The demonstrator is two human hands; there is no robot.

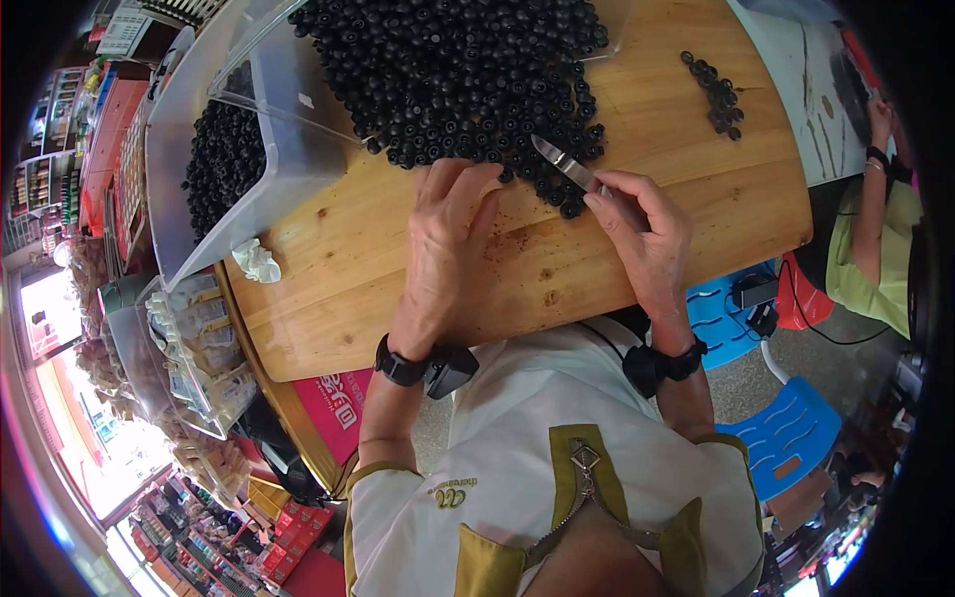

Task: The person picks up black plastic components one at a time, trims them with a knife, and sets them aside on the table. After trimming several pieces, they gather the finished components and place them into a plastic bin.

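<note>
A big heap of small black round pieces (468, 75) covers the far part of a round wooden table (696, 189). My left hand (448, 239) lies flat on the wood, fingertips at the near edge of the heap, fingers together and holding nothing that I can see. In my right hand (642, 234) is a small knife (562, 164), its blade pointing up-left over the black pieces at the heap's edge. Both wrists wear black bands.
A clear plastic bin (249, 149) with more black pieces stands at the table's left. A small group of black pieces (718, 95) lies at the far right. A crumpled white scrap (257, 261) rests near the left edge. Blue plastic stools (786, 433) stand at right, beside another person (875, 229).
</note>
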